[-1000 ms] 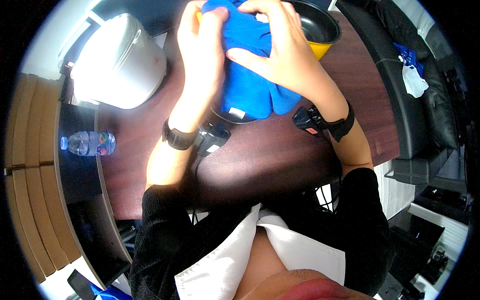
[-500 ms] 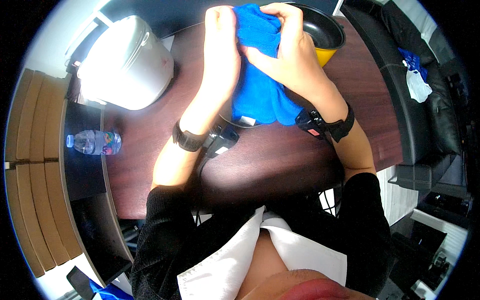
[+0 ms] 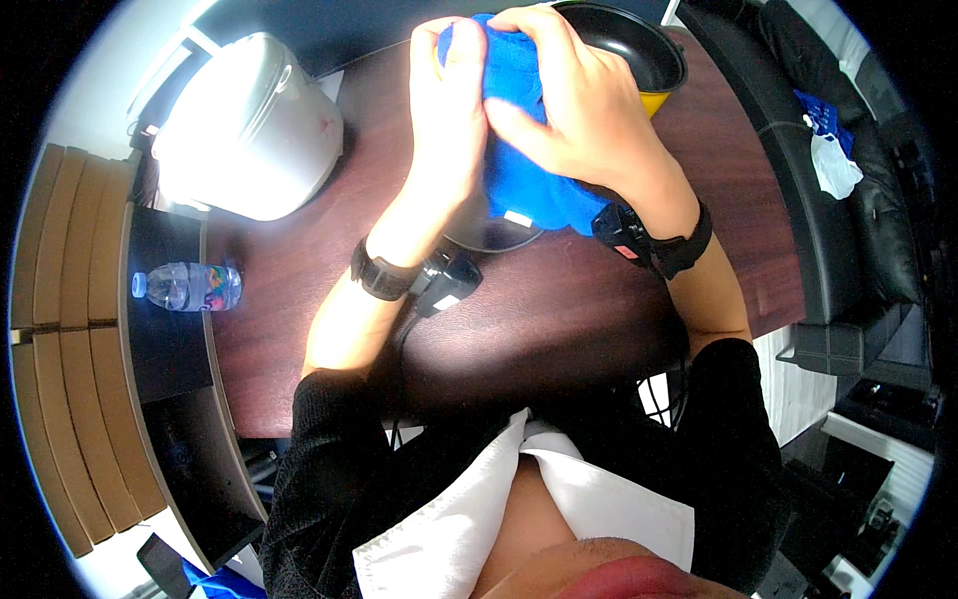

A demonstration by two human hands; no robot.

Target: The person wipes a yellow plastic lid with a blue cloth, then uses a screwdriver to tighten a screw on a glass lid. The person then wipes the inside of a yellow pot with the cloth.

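Observation:
A blue cloth (image 3: 519,180) is bunched between both hands at the far middle of the table, its lower part hanging toward me with a small white tag on its edge. My left hand (image 3: 447,115) presses on its left side, fingers closed around the fabric. From the right, my right hand (image 3: 591,115) grips it with thumb and curved fingers. Whether the cloth wraps something cannot be told. Beneath it shows the curved edge of a round, glassy-looking object (image 3: 499,241), mostly hidden.
Behind my right hand stands a pot (image 3: 639,45), black inside and yellow outside. A white rice cooker (image 3: 254,130) occupies the far left of the brown table (image 3: 539,339). A water bottle (image 3: 190,287) lies at the left edge. Beyond the right edge is a black sofa (image 3: 828,250).
Both hands have shifted closer together and squeezed the cloth narrower. Its lower edge has risen, so more of the round object's edge shows.

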